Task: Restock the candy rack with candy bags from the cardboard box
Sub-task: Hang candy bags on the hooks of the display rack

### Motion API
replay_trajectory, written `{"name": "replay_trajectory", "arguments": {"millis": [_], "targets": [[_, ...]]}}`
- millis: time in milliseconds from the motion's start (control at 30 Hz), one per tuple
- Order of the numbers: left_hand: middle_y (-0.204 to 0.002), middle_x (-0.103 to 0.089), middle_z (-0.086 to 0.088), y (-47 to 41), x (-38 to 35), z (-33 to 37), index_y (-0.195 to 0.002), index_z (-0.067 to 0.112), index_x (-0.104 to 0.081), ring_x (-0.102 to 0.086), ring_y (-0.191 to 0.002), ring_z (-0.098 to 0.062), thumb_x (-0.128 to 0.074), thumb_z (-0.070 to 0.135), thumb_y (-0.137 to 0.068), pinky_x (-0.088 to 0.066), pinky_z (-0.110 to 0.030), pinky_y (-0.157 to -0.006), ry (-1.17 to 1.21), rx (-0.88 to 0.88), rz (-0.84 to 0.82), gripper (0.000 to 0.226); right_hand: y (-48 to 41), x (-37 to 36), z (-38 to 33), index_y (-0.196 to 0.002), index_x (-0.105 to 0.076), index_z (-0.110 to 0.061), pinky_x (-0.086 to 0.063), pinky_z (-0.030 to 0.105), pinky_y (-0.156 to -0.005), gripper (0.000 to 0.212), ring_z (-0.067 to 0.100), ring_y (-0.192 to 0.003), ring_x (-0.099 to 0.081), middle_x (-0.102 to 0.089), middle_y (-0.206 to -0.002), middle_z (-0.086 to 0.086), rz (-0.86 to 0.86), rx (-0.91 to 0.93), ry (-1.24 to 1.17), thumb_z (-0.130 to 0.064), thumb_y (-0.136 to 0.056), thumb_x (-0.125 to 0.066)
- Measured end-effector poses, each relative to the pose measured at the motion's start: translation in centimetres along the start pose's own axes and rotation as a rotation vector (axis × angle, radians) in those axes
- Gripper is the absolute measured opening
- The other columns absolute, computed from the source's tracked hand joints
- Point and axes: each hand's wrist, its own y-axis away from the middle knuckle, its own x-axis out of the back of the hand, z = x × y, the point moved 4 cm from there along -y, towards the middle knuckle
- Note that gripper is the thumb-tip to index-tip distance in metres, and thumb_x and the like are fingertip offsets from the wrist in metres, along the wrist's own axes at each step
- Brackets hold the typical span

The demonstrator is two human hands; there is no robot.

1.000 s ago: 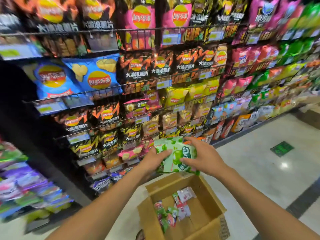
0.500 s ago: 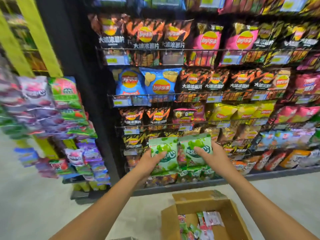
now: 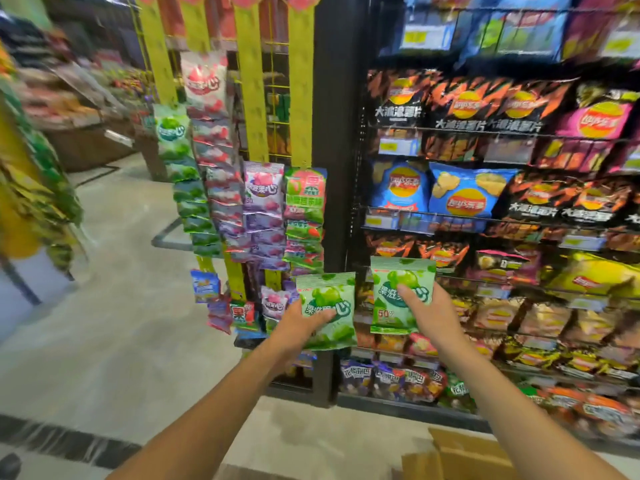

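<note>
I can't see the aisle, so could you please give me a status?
Left hand grips one green bag, right hand a second bag. Both held beside the rack, unhung. Nothing blocking.

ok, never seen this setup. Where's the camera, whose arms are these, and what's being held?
No robot here: one wide-angle camera sits on a person's head, looking forward and down, so both bare arms are the wearer's. The left hand grips one green candy bag, the right hand a second green bag, fingers curled round each. Ahead hangs the candy rack, strips of small bags; right of it stand wire shelves of chip bags. A corner of the cardboard box shows at the bottom edge.
</note>
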Motion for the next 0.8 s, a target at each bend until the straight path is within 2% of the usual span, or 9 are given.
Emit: {"name": "replay_trajectory", "arguments": {"millis": [67, 100, 167, 233, 367, 500, 567, 700, 800], "targets": [[-0.136, -0.068, 0.003, 0.2, 4.4, 0.0, -0.142, 0.02, -0.05, -0.067, -0.12, -0.016, -0.088, 0.056, -0.077, -0.055, -0.041, -0.104, -0.03, 0.008, 0.048, 0.084, 0.3, -3.8, -1.8, -0.106, -0.064, -0.033, -0.054, 0.029, -0.077, 0.01, 0.007, -0.096, -0.069, -0.072, -0.104, -0.011, -0.024, 0.025, -0.013, -0.032, -0.097, -0.068], [-0.142, -0.064, 0.002, 0.2, 6.6, -0.2, -0.148, 0.025, -0.046, -0.066, -0.124, -0.019, -0.091, 0.067, -0.065, -0.053, -0.045, -0.107, -0.038, -0.001, 0.062, 0.103, 0.4, -5.6, -2.5, -0.104, -0.064, -0.033, -0.055, 0.031, -0.078, 0.008, 0.009, -0.095, -0.07, -0.073, -0.103, -0.01, -0.031, 0.034, -0.02, -0.032, -0.097, -0.068], [-0.142, -0.065, 0.004, -1.1, 11.6, -1.6, -0.151, 0.031, -0.045, -0.066, -0.124, -0.021, -0.093, 0.073, -0.054, -0.054, -0.049, -0.106, -0.012, -0.022, 0.1, 0.116, 0.5, -9.2, -3.9, -0.104, -0.064, -0.03, -0.055, 0.031, -0.076, 0.009, 0.01, -0.094, -0.07, -0.073, -0.101, -0.009, -0.049, 0.055, -0.022, -0.031, -0.096, -0.069], [-0.133, -0.071, 0.007, -0.2, 15.0, -1.0, -0.147, 0.033, -0.049, -0.07, -0.12, -0.021, -0.092, 0.069, -0.059, -0.055, -0.051, -0.104, -0.001, -0.041, 0.126, 0.105, 0.6, -12.6, -5.3, -0.109, -0.064, -0.028, -0.055, 0.029, -0.075, 0.013, 0.01, -0.096, -0.071, -0.073, -0.103, -0.01, -0.073, 0.081, -0.031, -0.031, -0.096, -0.069], [-0.12, -0.077, 0.002, 3.4, 20.1, 2.2, -0.129, 0.033, -0.062, -0.074, -0.111, -0.025, -0.09, 0.053, -0.07, -0.056, -0.056, -0.1, 0.015, -0.084, 0.195, 0.068, 0.9, -18.6, -7.9, -0.112, -0.063, -0.028, -0.054, 0.035, -0.086, 0.019, 0.009, -0.098, -0.068, -0.071, -0.105, -0.012, -0.11, 0.117, -0.038, -0.036, -0.096, -0.069], [-0.116, -0.079, -0.005, 5.9, 24.7, 4.3, -0.13, 0.02, -0.062, -0.076, -0.106, -0.029, -0.076, 0.02, -0.095, -0.059, -0.055, -0.097, 0.046, -0.139, 0.22, 0.038, 1.2, -23.7, -10.7, -0.101, -0.064, -0.029, -0.053, 0.035, -0.082, 0.008, 0.008, -0.092, -0.067, -0.071, -0.1, -0.007, -0.18, 0.14, -0.047, -0.035, -0.097, -0.067], [-0.115, -0.079, -0.008, 6.6, 27.0, 4.9, -0.129, 0.016, -0.063, -0.077, -0.104, -0.031, -0.072, 0.014, -0.097, -0.059, -0.056, -0.095, 0.069, -0.159, 0.244, 0.034, 1.0, -26.3, -12.1, -0.099, -0.063, -0.027, -0.051, 0.031, -0.076, 0.01, 0.009, -0.091, -0.066, -0.071, -0.1, -0.004, -0.216, 0.161, -0.046, -0.036, -0.097, -0.067], [-0.116, -0.079, -0.009, 7.5, 31.4, 6.1, -0.129, 0.012, -0.065, -0.076, -0.105, -0.032, -0.072, 0.012, -0.096, -0.059, -0.055, -0.096, 0.092, -0.203, 0.314, 0.033, 0.1, -31.3, -14.4, -0.103, -0.061, -0.032, -0.047, 0.024, -0.073, 0.011, 0.004, -0.094, -0.065, -0.069, -0.103, -0.011, -0.284, 0.205, -0.048, -0.041, -0.097, -0.066], [-0.117, -0.078, -0.009, 7.7, 34.5, 6.5, -0.127, 0.013, -0.067, -0.076, -0.107, -0.032, -0.073, 0.012, -0.096, -0.058, -0.056, -0.099, 0.101, -0.211, 0.375, 0.032, -1.2, -35.0, -15.5, -0.112, -0.063, -0.025, -0.051, 0.031, -0.079, 0.024, 0.011, -0.098, -0.067, -0.07, -0.107, -0.008, -0.308, 0.226, -0.065, -0.043, -0.096, -0.067]]}}
